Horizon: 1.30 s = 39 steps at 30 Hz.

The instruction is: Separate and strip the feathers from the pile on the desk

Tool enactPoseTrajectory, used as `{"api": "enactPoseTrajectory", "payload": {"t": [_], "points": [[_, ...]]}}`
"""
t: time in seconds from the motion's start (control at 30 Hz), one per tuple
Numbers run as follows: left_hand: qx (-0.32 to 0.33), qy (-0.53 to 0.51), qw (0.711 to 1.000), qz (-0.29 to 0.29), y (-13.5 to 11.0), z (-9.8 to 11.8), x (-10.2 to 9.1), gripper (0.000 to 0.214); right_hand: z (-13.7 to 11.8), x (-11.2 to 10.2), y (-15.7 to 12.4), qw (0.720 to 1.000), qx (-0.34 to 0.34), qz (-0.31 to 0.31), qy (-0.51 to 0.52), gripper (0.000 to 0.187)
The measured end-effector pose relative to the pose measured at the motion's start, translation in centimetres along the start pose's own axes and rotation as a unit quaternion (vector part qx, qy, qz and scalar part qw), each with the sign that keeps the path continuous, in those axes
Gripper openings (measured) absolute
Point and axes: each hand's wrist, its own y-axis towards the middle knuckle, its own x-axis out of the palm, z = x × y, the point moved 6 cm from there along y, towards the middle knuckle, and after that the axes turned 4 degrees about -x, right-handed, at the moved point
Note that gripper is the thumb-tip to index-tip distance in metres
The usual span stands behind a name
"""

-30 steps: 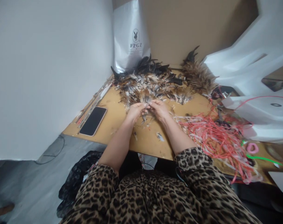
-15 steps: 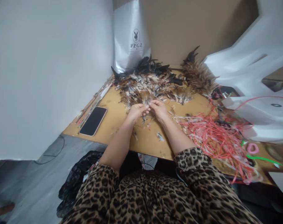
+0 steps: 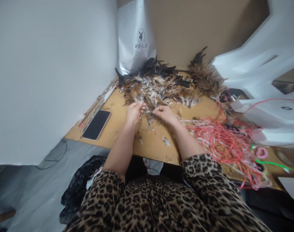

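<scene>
In the head view, my left hand [image 3: 134,112] is closed at the front edge of a pile of brown, black and cream feathers [image 3: 156,85]. A brownish feather [image 3: 136,95] sticks up from its pinched thumb and forefinger. A short way to the right, my right hand [image 3: 165,113] is pinched, its fingertips pointing left. Whatever lies between those fingertips is too small to make out. Bits of loose fluff [image 3: 149,120] lie on the table between my hands.
A phone [image 3: 96,125] lies on the table [image 3: 120,135] at left. Tangled red and white strips [image 3: 221,138] spread at right, near white machine bodies [image 3: 279,119]. Behind the pile stand a silver bag [image 3: 134,38] and a brown feather bundle [image 3: 207,77].
My hands were together at the fingertips and have moved apart. The left has gone left with the feather; the right has stayed nearly in place, slightly lower.
</scene>
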Motion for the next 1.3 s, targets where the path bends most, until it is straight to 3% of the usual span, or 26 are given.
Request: {"api": "enactPoseTrajectory", "payload": {"t": [0.17, 0.3, 0.37, 0.43, 0.57, 0.67, 0.77, 1.0, 1.3], "points": [[-0.001, -0.004, 1.0, 0.003, -0.1, -0.1, 0.1, 0.014, -1.4, 1.1, -1.3, 0.978, -0.02, -0.098, -0.186, 0.028], [-0.005, -0.005, 1.0, -0.001, -0.1, -0.3, 0.3, 0.014, -2.2, 2.2, -2.0, 0.947, -0.033, -0.104, -0.301, 0.015], [-0.004, -0.004, 1.0, -0.004, -0.2, -0.4, 0.4, 0.015, -2.0, 2.4, -2.0, 0.945, -0.029, -0.108, -0.308, 0.008], [-0.004, -0.003, 1.0, -0.005, -0.2, -0.3, 0.4, 0.016, -1.6, 2.4, -1.8, 0.958, -0.018, -0.123, -0.257, 0.007], [-0.004, -0.003, 1.0, -0.006, -0.1, -0.4, 0.3, 0.016, -0.3, 1.1, -1.0, 0.993, 0.052, -0.102, -0.025, 0.006], [-0.012, -0.011, 1.0, -0.01, 0.0, -0.7, 0.4, 0.016, 0.4, 0.1, -0.3, 0.986, 0.075, -0.054, 0.139, 0.015], [-0.035, -0.01, 0.999, -0.029, -0.1, -1.4, 0.7, 0.016, 0.4, -0.5, 0.1, 0.974, 0.046, -0.007, 0.222, 0.022], [-0.101, 0.011, 0.99, -0.096, -0.9, -2.9, 2.1, 0.018, -0.9, -0.5, -0.2, 0.973, -0.033, 0.108, 0.2, 0.021], [-0.124, -0.006, 0.985, -0.118, -1.1, -3.4, 2.6, 0.017, -1.2, 0.1, -0.5, 0.978, -0.073, 0.129, 0.146, 0.017]]}}
